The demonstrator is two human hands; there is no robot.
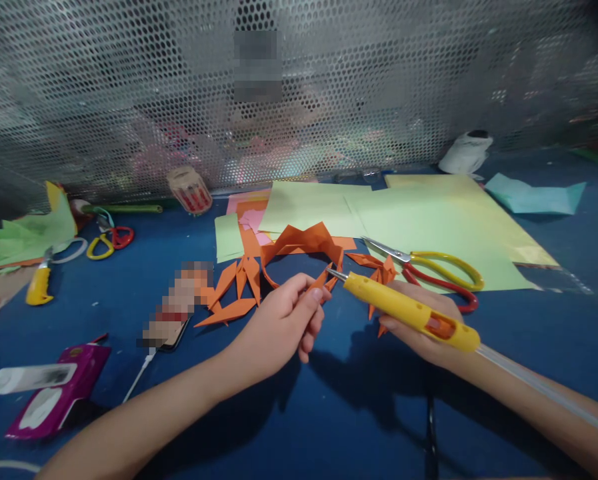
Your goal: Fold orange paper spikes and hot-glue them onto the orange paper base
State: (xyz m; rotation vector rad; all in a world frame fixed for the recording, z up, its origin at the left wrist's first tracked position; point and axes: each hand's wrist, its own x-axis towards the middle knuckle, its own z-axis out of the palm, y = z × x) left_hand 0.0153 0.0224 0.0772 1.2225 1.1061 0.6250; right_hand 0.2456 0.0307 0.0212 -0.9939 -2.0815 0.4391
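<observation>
Head view: nearest, at the left of the blue worktop (359,427), a white tube (29,379) lies partly over a purple packet (89,365). Farther in, the left hand (289,310) has its fingers pinched on folded orange paper (320,281) at the near side of an orange paper ring (299,239) with a pointed rim; I cannot tell whether the two are joined. The right hand's (423,345) fingers wrap a yellow glue gun (403,307), its metal tip at the pinched paper. Pointed orange pieces (252,277) lie either side of the ring. Beyond, scissors (403,257) rest partly on pale green sheets (419,213), before a perforated metal panel (329,87).
</observation>
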